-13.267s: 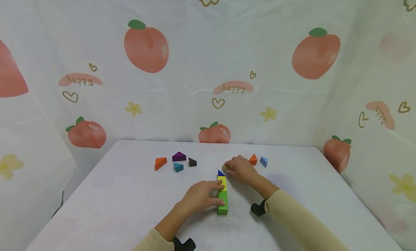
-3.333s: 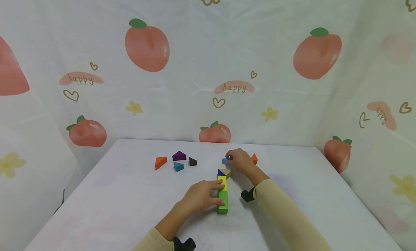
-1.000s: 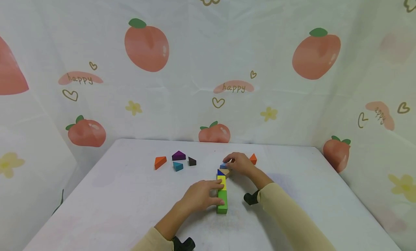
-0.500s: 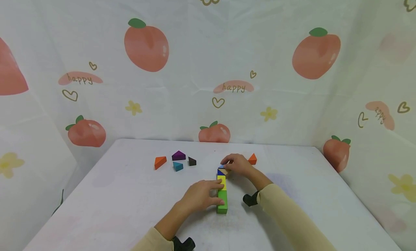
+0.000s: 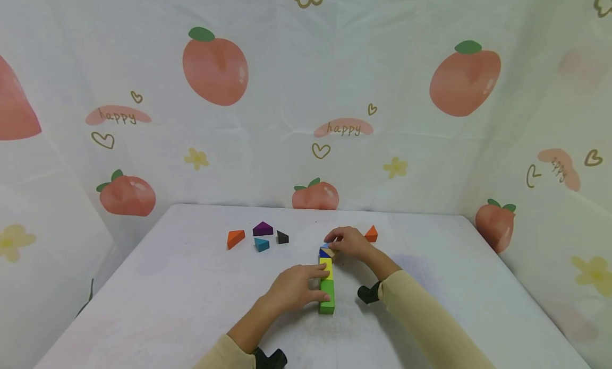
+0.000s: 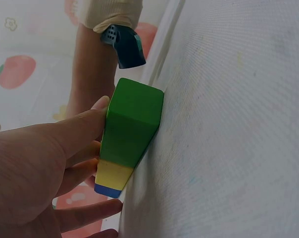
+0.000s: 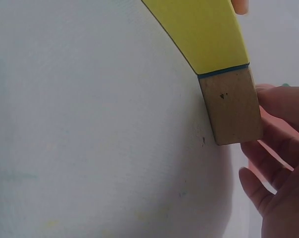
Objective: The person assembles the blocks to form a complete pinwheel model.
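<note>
Small blocks lie in a row at the table's middle: a green block point(image 5: 327, 306) nearest, then a yellow block point(image 5: 328, 277), a dark blue triangular block point(image 5: 323, 254) and a wood-coloured triangular block point(image 5: 330, 251). At the far end is a light blue triangular block point(image 5: 324, 246), partly hidden by my right hand point(image 5: 351, 242), whose thumb and fingers pinch it. My left hand point(image 5: 294, 287) reaches in from the left, extended fingers touching the yellow block and thumb on the green one. In the right wrist view, fingers are beside the wooden block point(image 7: 233, 106).
To the far left lie an orange block point(image 5: 236, 239), a purple block point(image 5: 263, 229), a teal block point(image 5: 261, 245) and a dark block point(image 5: 283, 237). An orange triangular block point(image 5: 371, 234) sits beyond my right hand. A printed curtain hangs behind the white table point(image 5: 191, 305).
Earlier my right hand set the wooden triangle against the dark blue one, then took the light blue block from the far right. It has since drawn it toward the row; my left hand stayed.
</note>
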`<state>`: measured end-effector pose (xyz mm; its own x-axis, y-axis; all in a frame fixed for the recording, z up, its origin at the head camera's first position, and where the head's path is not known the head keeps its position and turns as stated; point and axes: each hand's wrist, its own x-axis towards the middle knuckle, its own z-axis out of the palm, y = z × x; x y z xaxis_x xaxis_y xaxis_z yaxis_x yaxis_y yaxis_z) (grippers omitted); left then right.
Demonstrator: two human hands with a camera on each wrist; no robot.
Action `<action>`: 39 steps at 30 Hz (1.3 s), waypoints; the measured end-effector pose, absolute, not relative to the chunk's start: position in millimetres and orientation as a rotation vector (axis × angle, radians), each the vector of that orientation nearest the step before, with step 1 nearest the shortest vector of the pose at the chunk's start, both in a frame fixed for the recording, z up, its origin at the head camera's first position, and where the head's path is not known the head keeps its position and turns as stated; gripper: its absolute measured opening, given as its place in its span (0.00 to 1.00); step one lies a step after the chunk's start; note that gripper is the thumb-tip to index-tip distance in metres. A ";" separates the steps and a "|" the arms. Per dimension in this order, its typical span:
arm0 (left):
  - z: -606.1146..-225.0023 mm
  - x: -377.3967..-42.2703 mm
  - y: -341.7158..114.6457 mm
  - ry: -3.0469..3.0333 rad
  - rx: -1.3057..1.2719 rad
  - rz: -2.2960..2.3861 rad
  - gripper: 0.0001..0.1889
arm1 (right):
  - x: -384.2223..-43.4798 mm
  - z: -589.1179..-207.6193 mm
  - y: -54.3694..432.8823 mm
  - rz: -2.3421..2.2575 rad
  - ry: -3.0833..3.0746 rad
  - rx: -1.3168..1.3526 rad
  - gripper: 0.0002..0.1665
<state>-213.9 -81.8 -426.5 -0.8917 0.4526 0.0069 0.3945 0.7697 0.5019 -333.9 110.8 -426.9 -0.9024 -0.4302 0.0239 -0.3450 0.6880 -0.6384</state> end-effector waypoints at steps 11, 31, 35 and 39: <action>-426.5 -212.7 -81.5 2.846 0.701 0.770 0.30 | -333.1 -426.6 110.3 -1.011 2.770 -0.640 0.08; -426.2 -213.3 -81.7 2.844 0.689 0.781 0.30 | -333.6 -423.8 112.6 -1.049 2.773 -0.614 0.09; -426.2 -213.8 -81.6 2.848 0.680 0.788 0.30 | -332.8 -421.6 115.0 -1.063 2.813 -0.633 0.09; -426.2 -213.6 -81.5 2.852 0.678 0.780 0.30 | -331.7 -420.7 117.3 -1.084 2.851 -0.630 0.09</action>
